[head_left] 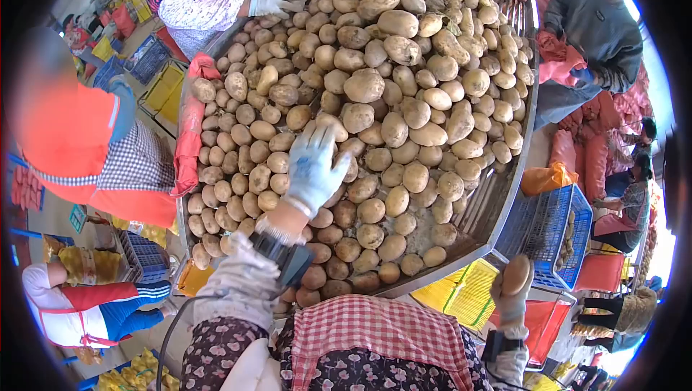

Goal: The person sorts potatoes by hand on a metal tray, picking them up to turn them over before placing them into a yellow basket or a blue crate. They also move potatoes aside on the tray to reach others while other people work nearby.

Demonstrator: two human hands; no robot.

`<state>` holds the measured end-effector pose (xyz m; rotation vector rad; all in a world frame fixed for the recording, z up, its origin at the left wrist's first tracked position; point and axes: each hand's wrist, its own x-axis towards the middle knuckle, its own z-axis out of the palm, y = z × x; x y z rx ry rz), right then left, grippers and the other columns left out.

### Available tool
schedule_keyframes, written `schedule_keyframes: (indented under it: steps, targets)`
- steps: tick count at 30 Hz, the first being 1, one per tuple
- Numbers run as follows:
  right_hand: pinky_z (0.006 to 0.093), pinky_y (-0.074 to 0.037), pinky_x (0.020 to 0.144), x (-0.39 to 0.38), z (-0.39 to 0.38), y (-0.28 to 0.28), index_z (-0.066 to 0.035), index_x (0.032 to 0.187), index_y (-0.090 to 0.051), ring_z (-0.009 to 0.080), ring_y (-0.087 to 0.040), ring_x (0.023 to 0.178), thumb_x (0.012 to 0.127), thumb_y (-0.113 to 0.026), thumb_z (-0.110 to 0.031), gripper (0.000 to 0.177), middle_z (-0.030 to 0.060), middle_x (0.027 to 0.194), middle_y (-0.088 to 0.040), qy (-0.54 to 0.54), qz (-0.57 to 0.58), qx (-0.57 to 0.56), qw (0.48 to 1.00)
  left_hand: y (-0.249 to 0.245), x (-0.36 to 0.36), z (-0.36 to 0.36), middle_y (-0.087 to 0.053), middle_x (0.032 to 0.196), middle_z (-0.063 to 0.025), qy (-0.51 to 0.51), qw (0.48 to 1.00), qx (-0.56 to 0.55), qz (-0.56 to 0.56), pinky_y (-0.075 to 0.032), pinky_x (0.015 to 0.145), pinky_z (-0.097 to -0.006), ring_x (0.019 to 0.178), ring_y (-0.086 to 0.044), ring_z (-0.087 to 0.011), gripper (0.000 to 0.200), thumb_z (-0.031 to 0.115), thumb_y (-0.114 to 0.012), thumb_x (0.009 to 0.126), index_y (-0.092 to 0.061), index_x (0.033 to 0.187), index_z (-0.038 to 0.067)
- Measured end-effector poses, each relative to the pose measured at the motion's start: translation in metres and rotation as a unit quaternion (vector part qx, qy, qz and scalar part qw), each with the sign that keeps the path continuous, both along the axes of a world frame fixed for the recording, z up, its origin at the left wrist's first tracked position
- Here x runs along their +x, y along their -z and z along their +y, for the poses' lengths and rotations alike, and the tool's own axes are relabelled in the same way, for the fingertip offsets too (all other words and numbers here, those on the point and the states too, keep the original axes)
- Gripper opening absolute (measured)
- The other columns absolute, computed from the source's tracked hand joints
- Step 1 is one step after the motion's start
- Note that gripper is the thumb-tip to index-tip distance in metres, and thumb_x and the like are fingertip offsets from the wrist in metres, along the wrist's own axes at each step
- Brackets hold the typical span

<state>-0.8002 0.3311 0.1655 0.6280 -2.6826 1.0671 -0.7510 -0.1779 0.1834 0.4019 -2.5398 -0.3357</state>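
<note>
Potatoes lie heaped over a metal-edged sorting table. My left hand, in a pale blue and white glove, rests palm down on the pile. Its fingers are stretched out and the thumb stands apart; nothing is visibly gripped. Off the table's right edge, my right hand, gloved too, is closed around a potato. That hand is beside a yellow crate and over a red bag or cloth.
Across the table at upper left, another person's gloved hand touches potatoes. A blue crate stands at right. Red sacks are stacked behind it. Another person stands at upper right, and one in an orange vest at left.
</note>
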Motion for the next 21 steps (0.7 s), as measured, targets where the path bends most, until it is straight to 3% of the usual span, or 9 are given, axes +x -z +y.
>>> schedule_keyframes:
  steps: [1, 2, 3, 4, 7, 15, 17, 19, 21]
  targets:
    - [0.0343, -0.054, 0.075, 0.0, 0.03, 0.007, -0.007, 0.121, -0.056, 0.0229, -0.062, 0.093, 0.089, -0.059, -0.041, 0.047, 0.0076, 0.107, -0.061, 0.097, -0.318, -0.223, 0.916, -0.002, -0.019, -0.001, -0.057, 0.124, -0.0175, -0.016, 0.999, -0.043, 0.019, -0.035, 0.104, -0.0452, 0.117, -0.05, -0.0363, 0.064, 0.036, -0.068, 0.081, -0.048, 0.13, 0.001]
    - [0.0337, -0.054, 0.073, 0.0, 0.066, 0.019, -0.005, 0.121, -0.056, 0.0218, -0.062, 0.092, 0.09, -0.057, -0.046, 0.051, 0.0077, 0.106, -0.061, 0.179, -0.582, -0.408, 0.68, 0.007, -0.039, -0.005, -0.057, 0.124, -0.0175, -0.015, 0.999, -0.042, 0.02, -0.035, 0.104, -0.0452, 0.117, -0.05, -0.0363, 0.064, 0.036, -0.068, 0.081, -0.048, 0.13, 0.001]
    - [0.0335, -0.053, 0.066, 0.004, 0.12, 0.06, -0.004, 0.121, -0.056, 0.0185, -0.061, 0.089, 0.091, -0.055, -0.049, 0.054, 0.0069, 0.102, -0.062, 0.327, -0.528, -0.13, 0.773, 0.026, -0.059, -0.009, -0.058, 0.122, -0.0174, -0.05, 0.996, -0.074, 0.0, -0.034, 0.105, -0.0449, 0.116, -0.051, -0.0364, 0.071, 0.041, -0.069, 0.078, -0.046, 0.132, 0.001]
    - [0.0323, -0.051, 0.068, 0.025, 0.109, 0.053, -0.006, 0.123, -0.056, 0.0154, -0.059, 0.087, 0.094, -0.052, -0.044, 0.048, 0.0047, 0.102, -0.061, 0.24, -0.412, -0.121, 0.871, 0.037, -0.073, -0.009, -0.059, 0.121, -0.0173, -0.084, 0.991, -0.105, -0.02, -0.033, 0.106, -0.0447, 0.116, -0.051, -0.0366, 0.078, 0.046, -0.07, 0.076, -0.043, 0.134, 0.001]
    - [0.0291, -0.047, 0.082, 0.042, 0.083, 0.059, -0.001, 0.128, -0.052, 0.0145, -0.056, 0.098, 0.096, -0.053, -0.032, 0.044, 0.0057, 0.11, -0.059, 0.361, -0.356, -0.21, 0.836, 0.013, -0.081, -0.001, -0.061, 0.116, -0.0177, -0.105, 0.978, -0.019, -0.181, -0.037, 0.102, -0.044, 0.111, -0.054, -0.0365, 0.084, 0.053, -0.07, 0.073, -0.043, 0.135, 0.002]
    - [0.0303, -0.041, 0.1, 0.041, -0.036, 0.026, 0.0, 0.134, -0.049, 0.0184, -0.052, 0.117, 0.095, -0.048, -0.006, 0.039, 0.0103, 0.128, -0.056, 0.117, -0.202, -0.095, 0.968, 0.012, -0.03, -0.055, -0.064, 0.099, -0.015, -0.005, 0.974, -0.041, -0.222, -0.05, 0.083, -0.0428, 0.094, -0.06, -0.0328, 0.053, 0.055, -0.064, 0.079, -0.066, 0.1, 0.006]
    - [0.0291, -0.043, 0.096, 0.036, -0.05, 0.016, 0.001, 0.131, -0.051, 0.017, -0.055, 0.113, 0.094, -0.05, -0.008, 0.038, 0.01, 0.125, -0.058, 0.084, -0.154, -0.025, 0.984, 0.015, -0.03, -0.064, -0.066, 0.095, -0.017, -0.107, 0.976, 0.168, -0.085, -0.05, 0.084, -0.0422, 0.091, -0.063, -0.0322, 0.054, 0.054, -0.062, 0.083, -0.065, 0.101, 0.004]
    - [0.0322, -0.041, 0.102, 0.028, -0.063, 0.009, 0.001, 0.134, -0.048, 0.0192, -0.052, 0.12, 0.097, -0.048, -0.005, 0.038, 0.0118, 0.13, -0.056, 0.032, -0.222, -0.159, 0.962, 0.018, -0.035, -0.076, -0.067, 0.08, -0.0104, -0.098, 0.946, 0.307, -0.04, -0.054, 0.064, -0.0321, 0.069, -0.065, -0.0228, 0.054, 0.054, -0.059, 0.088, -0.062, 0.102, 0.002]
    - [0.0318, -0.043, 0.1, 0.016, -0.088, -0.007, 0.001, 0.133, -0.048, 0.0206, -0.054, 0.118, 0.097, -0.049, -0.013, 0.039, 0.0129, 0.128, -0.057, 0.031, -0.278, -0.21, 0.937, 0.0, -0.035, -0.064, -0.069, 0.094, -0.0136, 0.019, 0.7, 0.703, 0.122, -0.053, 0.053, -0.0284, 0.077, -0.069, -0.0185, 0.052, 0.054, -0.053, 0.091, -0.062, 0.101, 0.004]
